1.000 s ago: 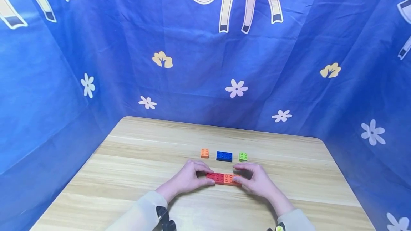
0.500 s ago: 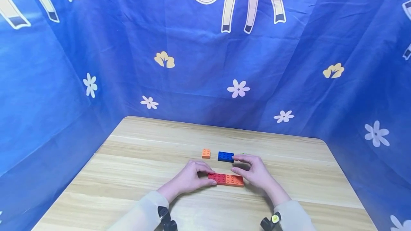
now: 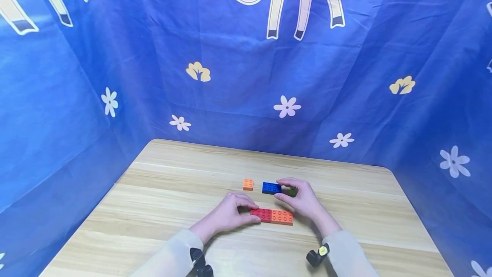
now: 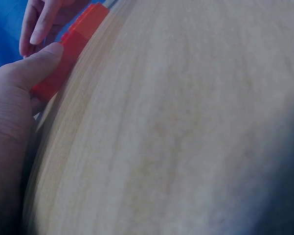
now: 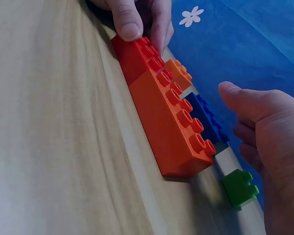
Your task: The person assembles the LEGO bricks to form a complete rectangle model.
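Blue cloth hangs behind the worktop; toward its far edge we see a small orange brick, blue brick and green brick. Roughly midway between side edges, the left hand pinches the red brick, end to end with a long orange brick; the right hand, grasping nothing, partly hides the green brick in the head view.

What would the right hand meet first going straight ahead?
Likely the blue brick, directly before the right hand in the head view; depth is unclear, so it may pass above.
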